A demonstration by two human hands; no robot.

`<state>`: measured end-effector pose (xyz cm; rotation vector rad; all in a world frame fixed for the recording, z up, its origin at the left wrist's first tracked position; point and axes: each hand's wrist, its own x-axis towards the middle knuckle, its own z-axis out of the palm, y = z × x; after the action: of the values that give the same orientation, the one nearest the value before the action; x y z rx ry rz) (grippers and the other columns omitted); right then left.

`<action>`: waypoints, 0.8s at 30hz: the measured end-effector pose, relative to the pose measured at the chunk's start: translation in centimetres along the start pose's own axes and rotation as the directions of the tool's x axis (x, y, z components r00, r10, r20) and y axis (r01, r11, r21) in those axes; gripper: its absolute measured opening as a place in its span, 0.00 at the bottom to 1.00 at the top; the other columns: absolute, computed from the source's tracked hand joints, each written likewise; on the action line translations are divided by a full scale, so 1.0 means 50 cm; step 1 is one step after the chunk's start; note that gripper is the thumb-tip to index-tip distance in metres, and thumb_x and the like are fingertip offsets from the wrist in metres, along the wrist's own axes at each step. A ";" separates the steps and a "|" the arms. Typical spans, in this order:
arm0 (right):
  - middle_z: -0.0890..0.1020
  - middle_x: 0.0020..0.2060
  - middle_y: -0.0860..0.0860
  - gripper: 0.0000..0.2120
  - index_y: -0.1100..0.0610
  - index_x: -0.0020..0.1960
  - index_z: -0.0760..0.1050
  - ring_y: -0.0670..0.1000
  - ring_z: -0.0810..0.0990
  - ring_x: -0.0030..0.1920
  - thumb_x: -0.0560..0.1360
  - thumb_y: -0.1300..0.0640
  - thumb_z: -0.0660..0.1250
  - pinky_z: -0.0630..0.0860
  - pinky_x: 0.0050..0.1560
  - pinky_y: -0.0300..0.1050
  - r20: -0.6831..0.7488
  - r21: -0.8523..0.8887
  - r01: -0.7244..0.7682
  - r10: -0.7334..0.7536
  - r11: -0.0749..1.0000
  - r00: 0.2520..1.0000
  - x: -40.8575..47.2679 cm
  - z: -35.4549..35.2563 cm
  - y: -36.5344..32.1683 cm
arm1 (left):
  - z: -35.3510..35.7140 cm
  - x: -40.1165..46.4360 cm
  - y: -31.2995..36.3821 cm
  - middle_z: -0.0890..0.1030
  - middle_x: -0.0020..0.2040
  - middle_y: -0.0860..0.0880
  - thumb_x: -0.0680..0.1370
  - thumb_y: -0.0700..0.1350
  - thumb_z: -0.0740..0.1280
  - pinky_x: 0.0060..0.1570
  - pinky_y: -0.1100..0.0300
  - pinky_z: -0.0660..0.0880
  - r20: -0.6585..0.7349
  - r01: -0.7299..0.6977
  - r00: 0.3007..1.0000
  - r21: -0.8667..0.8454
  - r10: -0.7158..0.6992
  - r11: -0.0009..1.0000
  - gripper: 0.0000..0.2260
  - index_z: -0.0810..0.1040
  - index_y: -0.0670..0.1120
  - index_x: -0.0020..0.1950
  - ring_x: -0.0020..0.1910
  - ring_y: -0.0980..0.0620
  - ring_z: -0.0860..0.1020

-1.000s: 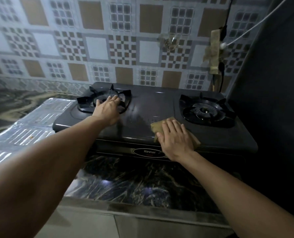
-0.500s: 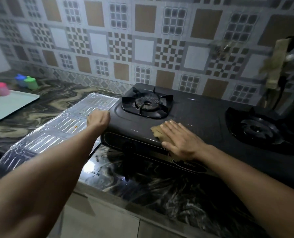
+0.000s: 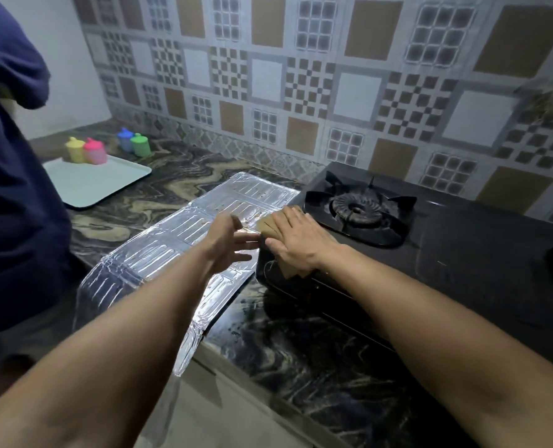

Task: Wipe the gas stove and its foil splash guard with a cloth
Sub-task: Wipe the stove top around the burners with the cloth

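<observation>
Step in hand: wiping the near left corner of the black two-burner gas stove [image 3: 456, 240], right at the edge where it meets the foil.
Right hand [image 3: 296, 242]: lies flat on the folded tan cloth [image 3: 266, 226], fingers straight and pressing it to the stove top beside the left burner grate [image 3: 359, 206]; one cloth corner hangs over the stove's front edge.
Left hand [image 3: 228, 242]: hovers over the foil, fingers loose and spread, grasping nothing; the fingertips reach toward the cloth, though contact cannot be told.
Silver embossed foil splash guard [image 3: 171, 247]: lies flat on the dark marbled bench [image 3: 301, 347], touching the stove's left side, its near end overhanging the bench edge; brown specks show near the stove.
Progress: judged partway, the foil looks unwiped.
Next move: likely sliding the cloth onto the foil, with the left hand holding the thin sheet down against crumpling or shifting.
</observation>
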<state>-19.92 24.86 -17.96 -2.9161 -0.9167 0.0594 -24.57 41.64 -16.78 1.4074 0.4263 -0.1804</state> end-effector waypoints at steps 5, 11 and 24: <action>0.65 0.70 0.60 0.34 0.56 0.69 0.66 0.60 0.57 0.73 0.74 0.35 0.46 0.55 0.73 0.59 -0.041 -0.002 -0.064 0.064 0.998 0.997 0.077 -0.003 -0.023 | -0.022 0.009 0.000 0.75 0.58 0.34 0.73 0.42 0.52 0.57 0.42 0.70 -0.049 0.024 0.998 -0.098 -0.029 0.995 0.20 0.66 0.36 0.63 0.51 0.37 0.79; 0.75 0.58 0.50 0.15 0.52 0.60 0.74 0.52 0.68 0.63 0.79 0.45 0.58 0.62 0.68 0.50 -0.159 -0.058 0.301 -0.306 0.952 0.939 0.045 0.009 -0.033 | -0.044 -0.003 -0.003 0.76 0.62 0.39 0.76 0.45 0.54 0.59 0.46 0.68 -0.153 -0.008 0.988 0.070 0.019 0.998 0.08 0.69 0.45 0.49 0.55 0.43 0.74; 0.50 0.79 0.48 0.29 0.44 0.78 0.50 0.53 0.45 0.78 0.80 0.52 0.58 0.41 0.76 0.46 -0.040 -0.123 0.231 -0.237 0.965 0.971 -0.162 0.005 0.045 | 0.074 -0.048 0.017 0.77 0.39 0.40 0.66 0.48 0.53 0.41 0.51 0.69 -0.024 -0.317 0.887 0.695 0.462 0.645 0.13 0.72 0.42 0.33 0.44 0.40 0.74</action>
<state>-25.29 18.38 -18.33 -2.8722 -1.2896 -0.0925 -25.78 37.88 -14.66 2.2313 0.2014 0.1980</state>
